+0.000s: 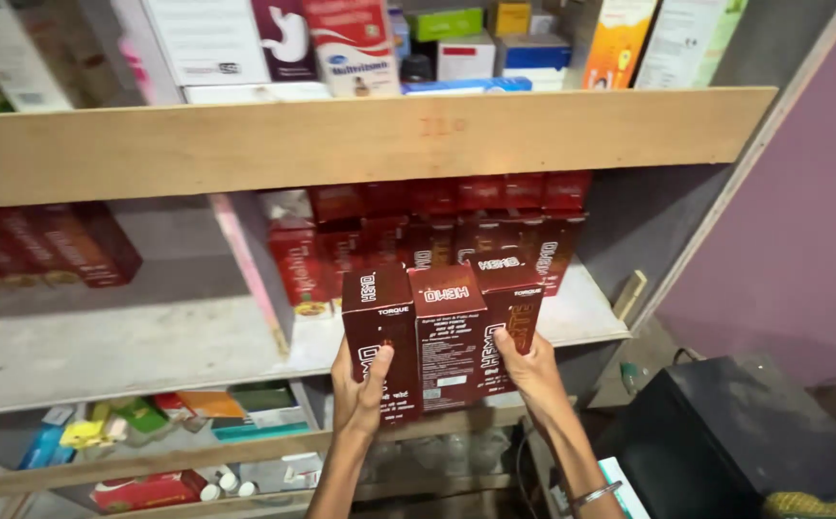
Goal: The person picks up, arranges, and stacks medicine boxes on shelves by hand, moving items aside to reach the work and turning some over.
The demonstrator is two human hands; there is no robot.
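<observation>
Pressing inward from both sides, three dark red boxes (445,336) are held upright as one row in front of the middle shelf (149,346). The left hand (360,389) is closed on the outer face of the left box, its thumb laid across the front. The right hand (528,370) is closed on the outer face of the right box, fingers wrapped round its lower edge. The middle box is touched by neither hand; it is judged to be kept up only by the squeeze of its neighbours, which is likely why the hands are set low and opposite each other.

The boxes are held just clear of the shelf's front edge, above the hands and between them, with their tops tipped slightly away. Behind them, a stack of like red boxes (437,231) is stood in rows at the back of the same bay, beside a pink divider (250,269). More red boxes (53,245) are laid in the bay to the left.

Mixed cartons (341,43) are stood on the top shelf, behind a bare wooden board (360,135). Small coloured packets (149,418) are kept on the lower shelf. A black case (725,432) is set at the lower right, beside a purple wall (802,221).
</observation>
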